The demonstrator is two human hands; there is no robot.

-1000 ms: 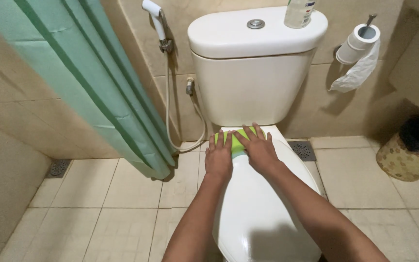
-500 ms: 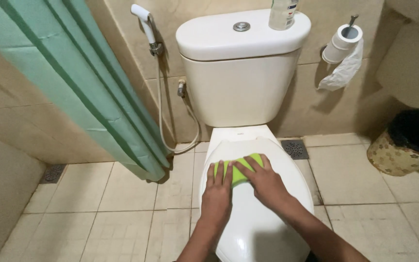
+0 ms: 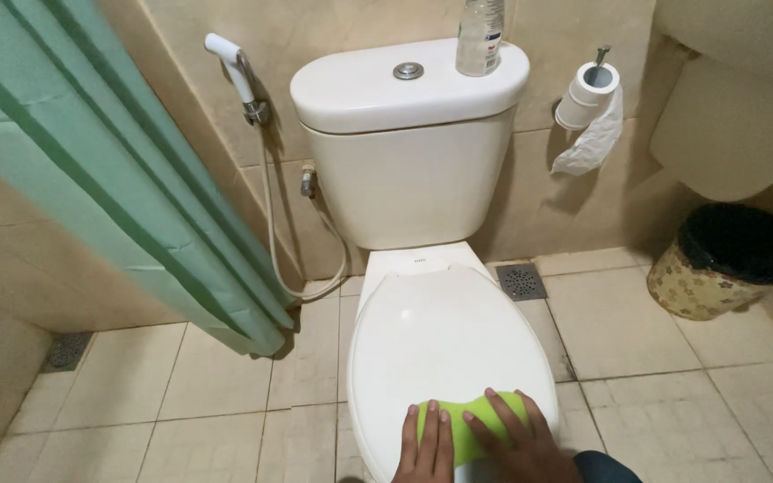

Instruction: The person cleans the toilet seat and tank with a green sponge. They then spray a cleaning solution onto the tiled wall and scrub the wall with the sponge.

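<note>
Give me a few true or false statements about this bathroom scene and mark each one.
1. Both hands, left hand and right hand, press a green cloth on the closed toilet lid. True.
2. The lid is raised. False: it is shut.
3. A clear bottle stands on the tank. True.
4. The bin sits left of the toilet. False: it is on the right, by the wall.
5. The shower curtain is red. False: it is green.

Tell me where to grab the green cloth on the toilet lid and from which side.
Probably the green cloth at its far edge, from above: it lies flat on the closed toilet lid, and the left hand and right hand press flat on its near part, leaving only the far strip bare.
</note>
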